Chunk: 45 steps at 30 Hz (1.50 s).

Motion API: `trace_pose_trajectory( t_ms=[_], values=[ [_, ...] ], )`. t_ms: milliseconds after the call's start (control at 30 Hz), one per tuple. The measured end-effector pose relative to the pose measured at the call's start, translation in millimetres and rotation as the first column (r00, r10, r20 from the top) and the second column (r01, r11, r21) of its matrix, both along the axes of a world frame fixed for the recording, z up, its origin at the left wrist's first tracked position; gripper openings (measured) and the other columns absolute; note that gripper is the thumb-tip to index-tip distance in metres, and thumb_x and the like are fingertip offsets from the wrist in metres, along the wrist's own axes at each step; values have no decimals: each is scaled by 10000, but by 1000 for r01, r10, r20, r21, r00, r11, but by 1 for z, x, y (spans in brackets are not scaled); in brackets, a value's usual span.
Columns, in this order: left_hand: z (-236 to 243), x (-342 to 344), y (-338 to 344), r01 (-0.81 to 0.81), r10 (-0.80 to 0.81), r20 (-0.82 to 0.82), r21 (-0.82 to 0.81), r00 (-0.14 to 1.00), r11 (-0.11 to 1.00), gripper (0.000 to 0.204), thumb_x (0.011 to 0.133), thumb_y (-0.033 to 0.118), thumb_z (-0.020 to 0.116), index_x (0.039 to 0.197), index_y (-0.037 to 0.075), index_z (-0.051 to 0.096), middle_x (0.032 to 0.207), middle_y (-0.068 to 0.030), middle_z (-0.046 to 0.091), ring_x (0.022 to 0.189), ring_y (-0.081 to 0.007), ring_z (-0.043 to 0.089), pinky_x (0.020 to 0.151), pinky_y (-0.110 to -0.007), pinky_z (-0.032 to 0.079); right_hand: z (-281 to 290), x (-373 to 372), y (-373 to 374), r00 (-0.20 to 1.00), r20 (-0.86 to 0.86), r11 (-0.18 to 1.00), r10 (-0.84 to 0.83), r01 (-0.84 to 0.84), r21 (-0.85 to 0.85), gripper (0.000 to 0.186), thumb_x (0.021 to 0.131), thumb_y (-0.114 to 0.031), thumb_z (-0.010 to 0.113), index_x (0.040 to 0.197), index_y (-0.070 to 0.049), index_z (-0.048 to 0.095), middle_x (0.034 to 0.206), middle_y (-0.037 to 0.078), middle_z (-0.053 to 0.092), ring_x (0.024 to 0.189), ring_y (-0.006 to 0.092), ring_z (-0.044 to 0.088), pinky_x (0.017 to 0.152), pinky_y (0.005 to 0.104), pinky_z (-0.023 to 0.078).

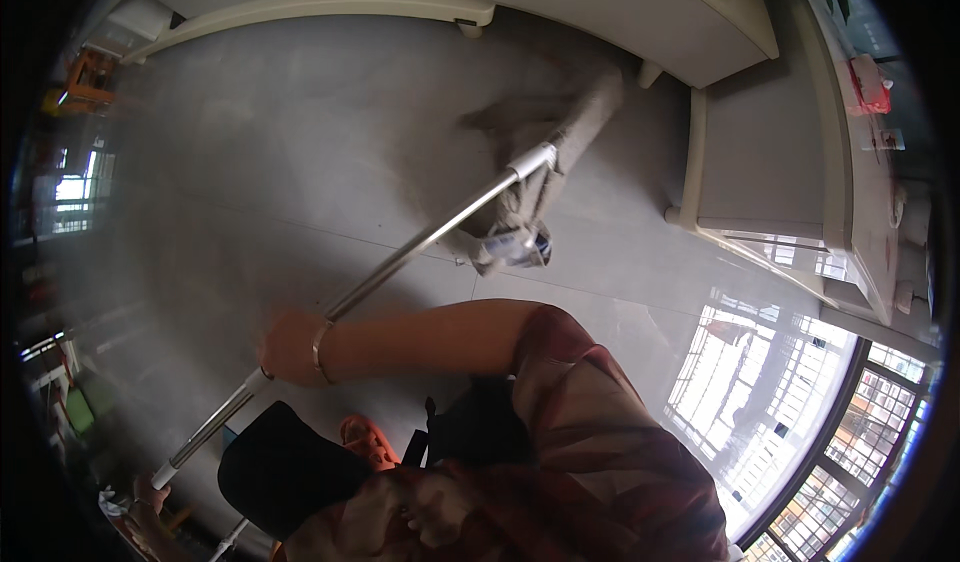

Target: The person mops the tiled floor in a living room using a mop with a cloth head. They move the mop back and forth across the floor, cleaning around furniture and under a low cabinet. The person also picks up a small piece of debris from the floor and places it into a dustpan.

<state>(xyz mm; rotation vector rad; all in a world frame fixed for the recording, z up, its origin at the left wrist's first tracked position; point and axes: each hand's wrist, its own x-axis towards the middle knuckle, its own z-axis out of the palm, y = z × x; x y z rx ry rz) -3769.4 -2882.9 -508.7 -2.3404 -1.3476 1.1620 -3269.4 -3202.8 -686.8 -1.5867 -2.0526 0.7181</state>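
At the far left, near the rim of the view, stands an orange stool [92,77], and lower down is a small green thing [78,410], too blurred to name. At the lower left, the left grip [150,497] is closed around the upper end of the mop [430,237], at a white section of its pole. Just right of that, a second pole [232,537], thin and pale, shows at the bottom edge. Next come a broad black shape [285,467] and, beside it, an orange clog [366,442] on the grey floor [250,152].

The right grip [290,347] is wrapped round the same pole farther along, the fingers blurred; a bracelet [320,352] circles the wrist. From there the metal pole slants up and to the right, away from both grips, to a white joint [532,162]. The mop's head lies beyond it, well apart from either grip, on the floor: a grey-beige cloth [590,112] stretches toward the upper right, and a crumpled part hangs back below the joint.

A patterned sleeve [590,392] covers the right upper arm. A pale cabinet [600,12] runs along the top, close to the cloth's far end. Another cabinet [765,152] stands at the right, with a red packet [872,87] on it. At the lower right, a barred window [850,462] throws a bright reflection onto the floor.
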Motion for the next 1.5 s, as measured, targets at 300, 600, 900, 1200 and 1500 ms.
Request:
trace_pose_trajectory(
  t_ms=[300, 600, 900, 1200, 1500],
  values=[
    [-72, 28, 11, 330, -336, 1, 189, 942, 925, 252, 618, 125, 726, 777, 39, 550, 789, -142, 559, 754, -337, 556, 692, -445, 455, -30, 47, -55, 805, -581, 928, 123, -301, -220, 232, 780, -225, 528, 875, -20, 585, 951, 136, 581, 901, 279, 558, 778, 382, 446],
    [-154, 143, -69, 177, -214, 137, 241, 967, 954, 195, 639, 45, 637, 806, 42, 537, 861, -142, 545, 849, -334, 537, 750, -440, 454, -198, 369, -212, 65, 445, 73, -893, 997, 2, 406, 839, -118, 434, 1244, -91, 413, 1281, 160, 419, 1181, 320, 414, 960, 382, 391],
    [-164, 159, -93, 13, -43, 172, 174, 984, 985, 166, 653, 71, 643, 800, 22, 585, 886, -160, 554, 871, -331, 534, 784, -417, 460, -213, 354, -230, -43, 595, -46, -802, 999, 11, 170, 837, -102, 458, 976, -118, 554, 1104, 126, 524, 1020, 309, 522, 815, 381, 486],
    [-210, 166, -60, 13, -19, 82, 77, 996, 997, 189, 734, 188, 603, 816, 17, 600, 928, -182, 571, 919, -343, 540, 793, -428, 452, -174, 265, -224, -107, -700, 525, -706, 584, -619, 250, 827, -126, 568, 1047, -13, 536, 908, 122, 632, 818, 207, 628, 727, 314, 524],
    [-214, 203, -61, 149, -107, 131, -370, 986, 917, 303, 699, 319, 654, 848, 59, 610, 889, -157, 606, 874, -336, 566, 774, -423, 447, -125, 157, -146, -247, -784, 787, -569, 112, -606, 324, 861, -139, 528, 1143, 16, 488, 883, 53, 571, 802, 145, 584, 763, 308, 513]
  ],
)
